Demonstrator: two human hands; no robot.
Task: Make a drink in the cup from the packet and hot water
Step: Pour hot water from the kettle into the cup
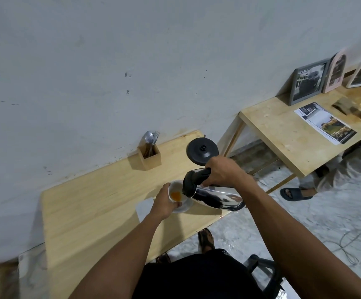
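A white cup [176,188] with orange powder or liquid at its bottom is held by my left hand [164,205] just above a white saucer [185,207] on the wooden table [93,203]. My right hand [222,171] grips the black handle of a steel kettle [216,196], which is tipped far over with its black lidded top against the cup's rim. A pale flat sheet, maybe the packet [144,209], lies on the table beside the saucer, partly hidden by my left hand.
The kettle's round black base [202,151] sits behind the cup. A wooden box with spoons and a fork [149,156] stands by the wall. A second table [283,130] at right holds picture frames, a leaflet and another cup; a seated person's legs are there.
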